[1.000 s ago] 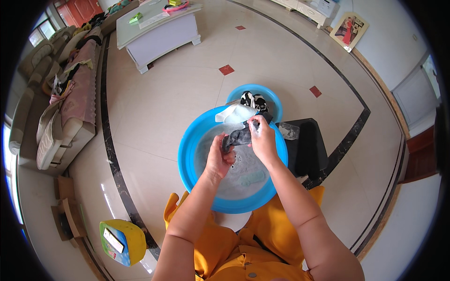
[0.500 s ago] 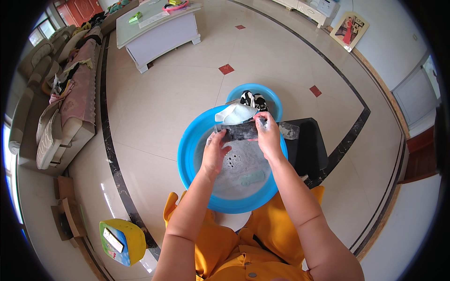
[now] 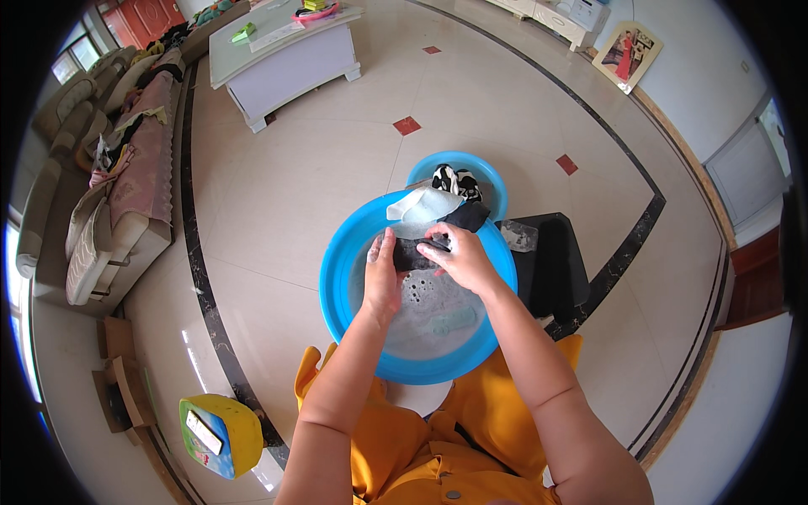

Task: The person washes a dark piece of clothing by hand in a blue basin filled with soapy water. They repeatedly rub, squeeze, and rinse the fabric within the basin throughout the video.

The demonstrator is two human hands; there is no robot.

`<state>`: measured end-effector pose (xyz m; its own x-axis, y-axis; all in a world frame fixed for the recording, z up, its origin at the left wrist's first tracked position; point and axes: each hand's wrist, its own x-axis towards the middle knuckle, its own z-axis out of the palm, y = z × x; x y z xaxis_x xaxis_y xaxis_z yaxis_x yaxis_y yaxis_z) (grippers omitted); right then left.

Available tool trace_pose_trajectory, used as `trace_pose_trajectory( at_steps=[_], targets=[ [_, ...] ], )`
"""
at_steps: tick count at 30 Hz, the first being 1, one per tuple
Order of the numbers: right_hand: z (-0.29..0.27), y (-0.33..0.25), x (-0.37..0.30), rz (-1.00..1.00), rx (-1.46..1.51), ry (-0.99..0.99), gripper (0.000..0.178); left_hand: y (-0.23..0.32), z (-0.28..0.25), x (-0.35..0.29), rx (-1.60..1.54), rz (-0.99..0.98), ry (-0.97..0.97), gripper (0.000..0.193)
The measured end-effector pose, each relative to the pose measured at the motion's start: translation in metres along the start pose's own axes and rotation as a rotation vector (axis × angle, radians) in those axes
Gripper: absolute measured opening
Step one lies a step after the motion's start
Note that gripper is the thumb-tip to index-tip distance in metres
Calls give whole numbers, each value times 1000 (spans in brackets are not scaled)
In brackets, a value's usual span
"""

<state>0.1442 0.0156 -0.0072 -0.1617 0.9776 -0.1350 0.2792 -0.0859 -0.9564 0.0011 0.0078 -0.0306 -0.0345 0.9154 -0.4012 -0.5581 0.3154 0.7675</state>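
Observation:
Above the soapy water of a large blue basin, I hold a wet black cloth bunched between both hands. My left hand is closed on its left end, with the thumb side up. The fingers of my right hand are bent and grip its right end. Another black piece of fabric lies just beyond my right hand at the far rim; whether it joins the held cloth I cannot tell. Beside it a pale cloth drapes over that rim. Something pale green shows blurred under the suds.
Behind stands a smaller blue basin with black-and-white fabric. To the right is a black stool bearing a clear plastic packet. A yellow bin-shaped stool with a phone-like white object stands at lower left.
The black cloth, stretched between my hands before, is now bunched closer together. My right hand has moved down and left, and black fabric now shows at the far rim.

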Motion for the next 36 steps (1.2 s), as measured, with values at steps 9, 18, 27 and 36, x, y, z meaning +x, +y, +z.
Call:
trace_pose_trajectory(
  at_steps=[9, 18, 27, 36],
  targets=[
    [27, 13, -3, -510, -476, 415, 10, -15, -9, 4, -2, -103, 33, 47],
    [60, 9, -30, -569, -407, 330, 17, -26, -6, 1, -229, -15, -33, 31],
    [40, 17, -9, -390, -422, 420, 14, -39, 5, -14, 95, 175, -65, 31],
    [39, 11, -15, -301, -267, 340, 12, -30, 12, -17, -63, 24, -29, 31]
  ],
)
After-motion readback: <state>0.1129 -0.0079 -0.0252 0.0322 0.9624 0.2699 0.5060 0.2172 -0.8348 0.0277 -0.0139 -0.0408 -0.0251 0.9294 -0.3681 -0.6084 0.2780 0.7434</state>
